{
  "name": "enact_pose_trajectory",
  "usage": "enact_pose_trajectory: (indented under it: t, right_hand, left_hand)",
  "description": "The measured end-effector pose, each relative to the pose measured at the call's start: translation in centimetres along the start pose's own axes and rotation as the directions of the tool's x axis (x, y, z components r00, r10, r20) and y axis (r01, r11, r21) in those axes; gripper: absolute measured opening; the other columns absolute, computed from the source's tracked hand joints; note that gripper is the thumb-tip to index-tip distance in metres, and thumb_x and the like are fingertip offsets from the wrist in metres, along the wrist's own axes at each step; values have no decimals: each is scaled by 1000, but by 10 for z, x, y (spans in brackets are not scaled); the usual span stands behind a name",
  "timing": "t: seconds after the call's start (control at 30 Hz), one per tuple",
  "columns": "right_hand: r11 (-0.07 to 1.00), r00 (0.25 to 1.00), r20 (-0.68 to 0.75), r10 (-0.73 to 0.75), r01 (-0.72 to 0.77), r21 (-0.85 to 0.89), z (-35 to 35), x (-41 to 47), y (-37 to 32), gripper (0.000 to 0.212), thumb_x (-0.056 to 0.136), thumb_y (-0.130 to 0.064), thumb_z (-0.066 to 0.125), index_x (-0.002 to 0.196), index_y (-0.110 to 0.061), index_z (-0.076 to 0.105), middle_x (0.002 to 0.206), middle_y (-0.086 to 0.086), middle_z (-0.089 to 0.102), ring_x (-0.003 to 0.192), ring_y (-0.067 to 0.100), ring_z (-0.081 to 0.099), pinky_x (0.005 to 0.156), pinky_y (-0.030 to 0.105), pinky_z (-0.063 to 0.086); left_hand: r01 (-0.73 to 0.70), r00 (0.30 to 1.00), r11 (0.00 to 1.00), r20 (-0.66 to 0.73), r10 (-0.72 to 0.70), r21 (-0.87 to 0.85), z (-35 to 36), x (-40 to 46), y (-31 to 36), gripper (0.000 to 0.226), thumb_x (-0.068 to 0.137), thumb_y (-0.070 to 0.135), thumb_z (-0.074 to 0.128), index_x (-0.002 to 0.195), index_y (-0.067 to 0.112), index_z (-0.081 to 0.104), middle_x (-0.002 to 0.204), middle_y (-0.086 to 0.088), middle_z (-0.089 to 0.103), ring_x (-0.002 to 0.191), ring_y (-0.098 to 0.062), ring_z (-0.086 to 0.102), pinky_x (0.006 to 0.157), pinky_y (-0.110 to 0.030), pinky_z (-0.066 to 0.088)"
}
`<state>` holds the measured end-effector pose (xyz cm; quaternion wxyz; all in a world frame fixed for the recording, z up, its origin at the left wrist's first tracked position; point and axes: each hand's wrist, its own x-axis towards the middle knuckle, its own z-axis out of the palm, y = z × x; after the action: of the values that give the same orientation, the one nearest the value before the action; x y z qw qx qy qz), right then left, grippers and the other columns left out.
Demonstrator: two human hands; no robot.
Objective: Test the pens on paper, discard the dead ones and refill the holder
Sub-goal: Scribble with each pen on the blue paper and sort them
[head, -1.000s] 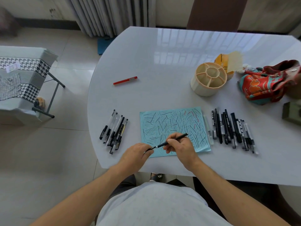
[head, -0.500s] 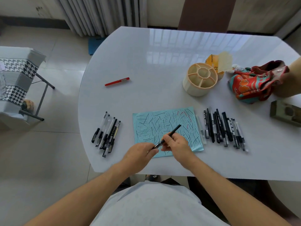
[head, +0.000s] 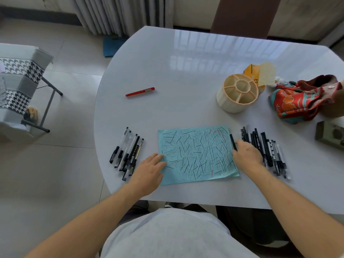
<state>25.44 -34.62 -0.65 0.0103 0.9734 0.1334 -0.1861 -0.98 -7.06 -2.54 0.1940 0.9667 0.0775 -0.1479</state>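
A light blue paper [head: 195, 155] covered with pen strokes lies near the table's front edge. My left hand [head: 149, 170] rests flat on its lower left corner, fingers relaxed. My right hand [head: 247, 155] is at the paper's right edge and pinches a capped black pen [head: 232, 139], low over the table beside the right row of several pens [head: 268, 146]. Another group of several pens [head: 128, 151] lies left of the paper. A red pen [head: 140, 91] lies alone farther back. The cream divided holder [head: 230, 105] stands empty at the back right.
A colourful cloth bag [head: 301, 99] and a yellow packet [head: 251, 71] lie behind and right of the holder. A dark box [head: 329, 133] sits at the right edge. A houndstooth-covered chair [head: 16, 84] stands on the floor to the left.
My hands have parted over the paper. The right hand carried the black pen to the right row; the left hand let go of it and settled on the paper's left corner.
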Motion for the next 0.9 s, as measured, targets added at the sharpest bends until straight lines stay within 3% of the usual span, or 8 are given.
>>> enact_pose_trajectory:
  t: [0.17, 0.27, 0.37, 0.53, 0.67, 0.9]
  right_hand:
    - [1000, 999, -50, 8, -7, 29, -17, 10, -34, 37, 95, -13, 56, 131, -14, 53, 121, 12, 58, 83, 25, 58, 68, 34, 46]
    - [973, 984, -71, -164, 173, 154, -29, 23, -98, 42, 96, -17, 57, 138, -14, 56, 131, 11, 61, 106, 27, 62, 87, 41, 53]
    - [897, 934, -75, -350, 357, 260, -35, 43, -187, 41, 96, -16, 56, 136, -15, 62, 135, 9, 63, 120, 28, 61, 101, 43, 50]
    - [814, 853, -73, -516, 515, 268, -35, 83, -328, 46, 98, -12, 48, 143, -18, 59, 147, 8, 56, 139, 26, 47, 116, 38, 38]
    - [770, 771, 5, -637, 636, 50, -25, 101, -392, 55, 91, 0, 44, 144, -13, 53, 142, 10, 54, 138, 30, 40, 110, 41, 41]
    - [764, 778, -18, -627, 611, -205, -13, 95, -398, 36, 91, 2, 50, 124, -9, 57, 124, 15, 56, 116, 35, 51, 83, 45, 52]
  left_hand:
    - [-58, 998, 997, -17, 57, -43, 1, 1, -12, 41, 94, 30, 47, 135, 23, 53, 155, -1, 35, 145, -22, 24, 114, -44, 35]
    - [-76, 997, 990, -6, 75, -117, 0, 2, -19, 40, 96, 30, 48, 135, 25, 53, 157, 0, 33, 146, -22, 22, 119, -43, 29]
    - [-62, 998, 953, 10, 67, -296, -9, 1, -25, 40, 97, 24, 46, 135, 23, 57, 158, -1, 34, 148, -19, 24, 121, -37, 24]
    - [31, 998, 862, 70, 5, -506, -25, -3, -34, 41, 96, 16, 49, 134, 26, 58, 159, 4, 33, 143, -14, 36, 113, -36, 37]
    - [37, 996, 830, 89, 16, -557, -26, -5, -41, 39, 96, 16, 52, 134, 26, 58, 159, 9, 32, 141, -11, 37, 112, -34, 39]
    - [-11, 991, 831, 103, 82, -556, -25, -5, -49, 38, 96, 18, 53, 133, 22, 59, 159, 7, 32, 143, -10, 34, 114, -39, 38]
